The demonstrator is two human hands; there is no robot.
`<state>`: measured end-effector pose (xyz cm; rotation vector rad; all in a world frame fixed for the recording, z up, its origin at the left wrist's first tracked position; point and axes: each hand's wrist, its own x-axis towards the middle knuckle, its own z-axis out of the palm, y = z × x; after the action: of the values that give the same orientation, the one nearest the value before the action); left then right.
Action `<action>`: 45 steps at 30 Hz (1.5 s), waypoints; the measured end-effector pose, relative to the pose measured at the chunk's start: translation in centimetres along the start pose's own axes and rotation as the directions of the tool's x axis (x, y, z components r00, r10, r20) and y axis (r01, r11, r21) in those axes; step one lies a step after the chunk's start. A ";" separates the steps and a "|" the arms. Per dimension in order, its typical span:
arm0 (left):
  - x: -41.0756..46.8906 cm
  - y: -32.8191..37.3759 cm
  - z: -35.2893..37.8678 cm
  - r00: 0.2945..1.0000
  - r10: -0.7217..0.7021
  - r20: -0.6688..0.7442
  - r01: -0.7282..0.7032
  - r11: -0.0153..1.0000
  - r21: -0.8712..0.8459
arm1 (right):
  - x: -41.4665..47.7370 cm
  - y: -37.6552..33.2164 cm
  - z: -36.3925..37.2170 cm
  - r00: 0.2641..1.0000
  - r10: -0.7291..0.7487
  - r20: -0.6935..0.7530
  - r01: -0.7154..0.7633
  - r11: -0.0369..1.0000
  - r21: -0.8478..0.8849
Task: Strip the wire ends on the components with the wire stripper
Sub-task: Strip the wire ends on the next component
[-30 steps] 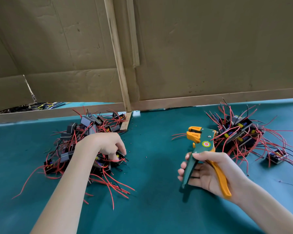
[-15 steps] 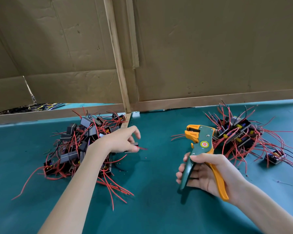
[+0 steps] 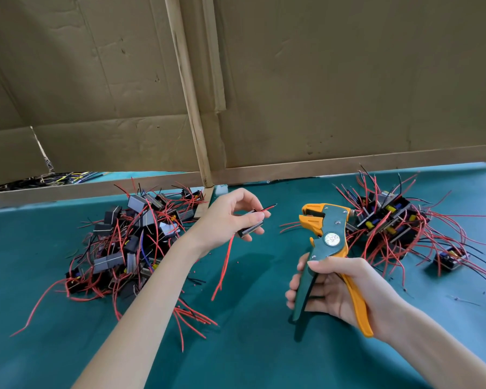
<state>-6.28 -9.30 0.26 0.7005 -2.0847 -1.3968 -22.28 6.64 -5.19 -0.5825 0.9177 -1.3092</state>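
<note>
Over the teal felt-covered counter (image 3: 264,349), the left hand (image 3: 227,217) pinches a small black block-shaped component (image 3: 250,228) between thumb and curled fingers, held up clear of the surface. One short red wire (image 3: 267,208) sticks out from it toward the right, its tip near the tool's head but not touching it, while a long red wire (image 3: 223,268) hangs down from it toward the counter. The right hand (image 3: 337,290) grips the handles of a green and orange wire stripper (image 3: 327,240), which stands roughly upright, its orange jaws facing left toward the component. Behind the left forearm lies a tangled pile of black components with red wires (image 3: 129,242). A second such pile (image 3: 390,226) sits just behind the stripper on the right, with a lone black component (image 3: 451,258) beside it. Brown cardboard panels (image 3: 334,80) wall off the back of the counter.
</note>
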 end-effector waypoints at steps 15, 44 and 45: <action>0.0 0.2 0.2 0.998 0.061 -0.010 -0.060 0.998 0.004 | 0.0 0.1 -0.1 1.000 -0.001 -0.008 0.000 1.000 -0.012; 0.0 0.1 0.8 0.992 0.116 -0.043 -0.118 0.992 -0.046 | -0.1 0.1 0.2 1.000 0.002 0.002 -0.002 1.000 -0.024; 0.0 0.1 0.8 0.992 0.120 -0.042 -0.122 0.992 -0.036 | -0.1 0.1 0.1 1.000 0.002 0.002 -0.002 1.000 -0.021</action>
<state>-6.82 -8.74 0.09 0.5718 -2.0286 -1.3420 -22.15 6.77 -5.15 -0.5987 0.9317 -1.2980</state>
